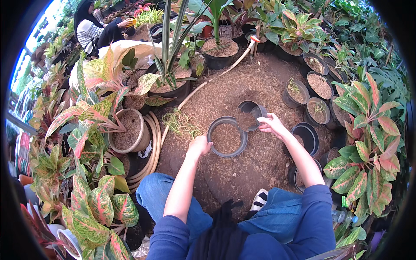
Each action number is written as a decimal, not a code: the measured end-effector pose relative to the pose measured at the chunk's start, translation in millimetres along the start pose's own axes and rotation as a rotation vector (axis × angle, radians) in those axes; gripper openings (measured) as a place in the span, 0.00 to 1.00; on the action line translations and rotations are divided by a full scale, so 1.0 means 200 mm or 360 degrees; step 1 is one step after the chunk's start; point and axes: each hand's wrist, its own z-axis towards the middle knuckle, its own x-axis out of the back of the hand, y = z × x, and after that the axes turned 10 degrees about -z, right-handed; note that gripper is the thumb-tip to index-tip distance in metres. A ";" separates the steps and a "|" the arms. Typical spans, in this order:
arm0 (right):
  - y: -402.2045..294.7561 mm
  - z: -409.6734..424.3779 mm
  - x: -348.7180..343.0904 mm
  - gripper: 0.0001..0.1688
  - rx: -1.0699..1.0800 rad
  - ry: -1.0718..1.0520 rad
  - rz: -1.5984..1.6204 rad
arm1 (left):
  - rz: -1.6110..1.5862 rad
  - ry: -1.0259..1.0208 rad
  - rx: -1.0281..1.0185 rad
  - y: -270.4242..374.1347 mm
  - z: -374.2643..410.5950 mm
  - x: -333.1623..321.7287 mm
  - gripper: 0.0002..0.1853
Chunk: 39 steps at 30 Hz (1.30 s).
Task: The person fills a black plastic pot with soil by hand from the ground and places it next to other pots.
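Note:
My left hand (200,146) grips the left rim of a round black plastic pot (244,147), which has brown potting mix inside. My right hand (272,125) holds a smaller black plastic pot (259,112) by its right side, tilted, its lower left edge over or against the rim of the larger pot. Some brown mix lies inside the tilted pot. Beside my left hand, a heap of thin green plant cuttings (182,125) lies on the ground. Loose brown mix (224,94) covers the soil around both pots.
A coiled beige hose (157,139) lies at left, its end running towards the back. Potted plants with pink-green leaves (360,156) stand on both sides. Small pots of mix (320,85) and an empty black pot (305,138) are at right. Another person (94,29) sits at the back left.

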 end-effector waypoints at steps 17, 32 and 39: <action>-0.18 0.02 -0.09 0.61 0.0342 0.0197 -0.0898 | 0.0045 0.0403 -0.0254 -0.16 0.05 -0.14 0.23; -0.23 0.00 -0.17 0.55 0.0411 0.0006 -0.0571 | -0.0050 0.0313 -0.0120 -0.11 0.02 -0.10 0.21; -0.21 -0.01 -0.14 0.58 0.0415 -0.0005 -0.0554 | 0.0091 0.0308 -0.0114 -0.06 0.02 -0.10 0.21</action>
